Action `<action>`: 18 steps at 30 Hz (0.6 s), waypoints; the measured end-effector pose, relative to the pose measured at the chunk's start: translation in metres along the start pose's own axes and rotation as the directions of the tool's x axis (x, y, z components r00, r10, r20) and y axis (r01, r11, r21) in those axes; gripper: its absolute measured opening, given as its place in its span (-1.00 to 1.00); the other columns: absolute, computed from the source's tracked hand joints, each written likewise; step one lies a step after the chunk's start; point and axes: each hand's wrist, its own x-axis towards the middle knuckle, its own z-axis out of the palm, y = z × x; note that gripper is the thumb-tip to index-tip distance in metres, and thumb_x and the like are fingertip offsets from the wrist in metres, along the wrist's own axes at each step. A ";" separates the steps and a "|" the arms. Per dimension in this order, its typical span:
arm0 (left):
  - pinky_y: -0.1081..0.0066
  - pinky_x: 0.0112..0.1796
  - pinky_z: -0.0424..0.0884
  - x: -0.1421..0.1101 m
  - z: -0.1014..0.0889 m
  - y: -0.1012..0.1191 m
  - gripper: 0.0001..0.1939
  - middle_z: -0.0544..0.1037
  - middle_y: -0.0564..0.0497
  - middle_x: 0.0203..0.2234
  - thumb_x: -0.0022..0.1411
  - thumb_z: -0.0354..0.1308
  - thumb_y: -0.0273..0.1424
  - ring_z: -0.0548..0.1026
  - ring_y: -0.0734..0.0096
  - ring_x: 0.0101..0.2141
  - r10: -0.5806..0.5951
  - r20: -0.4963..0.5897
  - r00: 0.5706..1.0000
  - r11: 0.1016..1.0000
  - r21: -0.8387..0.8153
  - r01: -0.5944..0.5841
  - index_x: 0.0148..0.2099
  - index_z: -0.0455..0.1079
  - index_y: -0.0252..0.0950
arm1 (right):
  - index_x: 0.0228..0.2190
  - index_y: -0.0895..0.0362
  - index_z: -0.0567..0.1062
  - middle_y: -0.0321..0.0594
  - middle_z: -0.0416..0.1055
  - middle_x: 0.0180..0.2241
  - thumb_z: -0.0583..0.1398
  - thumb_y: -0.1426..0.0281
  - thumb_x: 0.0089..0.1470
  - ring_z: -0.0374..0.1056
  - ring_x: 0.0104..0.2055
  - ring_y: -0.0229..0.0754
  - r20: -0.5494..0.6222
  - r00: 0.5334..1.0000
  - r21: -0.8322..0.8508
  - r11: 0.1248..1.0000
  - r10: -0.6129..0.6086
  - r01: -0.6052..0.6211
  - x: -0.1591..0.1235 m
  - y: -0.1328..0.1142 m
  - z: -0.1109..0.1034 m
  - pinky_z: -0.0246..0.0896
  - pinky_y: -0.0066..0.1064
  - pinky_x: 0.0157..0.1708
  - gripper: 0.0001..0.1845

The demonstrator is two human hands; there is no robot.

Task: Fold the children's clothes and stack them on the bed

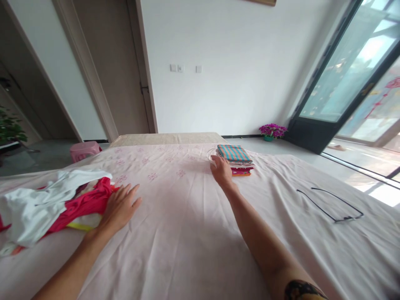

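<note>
My left hand [121,207] lies low over the cloth-covered surface at the left, palm down with the fingers apart. It rests against the right edge of a loose heap of clothes, where a red garment [89,204] and a white garment [37,208] overlap. Further off, my right hand [222,171] reaches to the left side of a neat stack of folded cloths [241,164], topped by a blue and orange checked cloth [235,153]. Its fingers look extended at the stack's edge, beside a thin white cord loop [210,153]; the hand partly hides the stack's near-left corner.
A pale pink flowered sheet [175,225] covers the wide surface, with creases. Black-framed glasses [336,220] lie on it at the right. Beyond are a pink stool [84,151], a pot of purple flowers [272,131], a white wall and a glass door [340,75].
</note>
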 end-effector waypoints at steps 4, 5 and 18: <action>0.01 0.23 0.05 -0.003 0.022 -0.029 -0.46 0.38 -0.17 0.21 0.29 -0.08 -0.19 0.16 -0.01 0.28 -0.038 0.057 0.998 0.981 0.193 0.026 0.26 0.30 -0.19 | 0.25 0.06 0.22 -0.01 0.15 0.28 0.20 0.17 0.12 -0.01 0.29 0.14 -0.107 0.990 -0.214 0.970 0.090 -0.111 0.027 0.029 -0.016 -0.09 -0.05 0.20 -0.30; -0.01 0.22 0.06 -0.001 0.023 -0.045 -0.48 0.38 -0.15 0.21 0.29 -0.09 -0.23 0.15 0.00 0.29 -0.058 0.042 0.997 0.978 0.203 0.048 0.25 0.31 -0.19 | 0.26 0.09 0.18 0.02 0.09 0.31 0.20 0.13 0.11 -0.06 0.32 0.15 -0.100 0.990 -0.259 0.958 0.096 -0.119 0.032 0.036 -0.016 -0.14 -0.04 0.22 -0.25; 0.16 0.27 0.09 0.007 0.026 -0.106 -0.46 0.39 -0.26 0.19 0.29 -0.19 -0.41 0.25 0.12 0.25 -0.163 -0.017 0.986 0.926 0.342 0.159 0.22 0.34 -0.49 | -0.15 0.19 0.54 0.09 0.53 -0.17 -0.03 0.14 0.29 0.41 -0.05 0.08 -0.133 0.961 -0.186 0.946 0.243 -0.265 0.068 0.036 -0.049 0.20 -0.18 -0.05 -0.52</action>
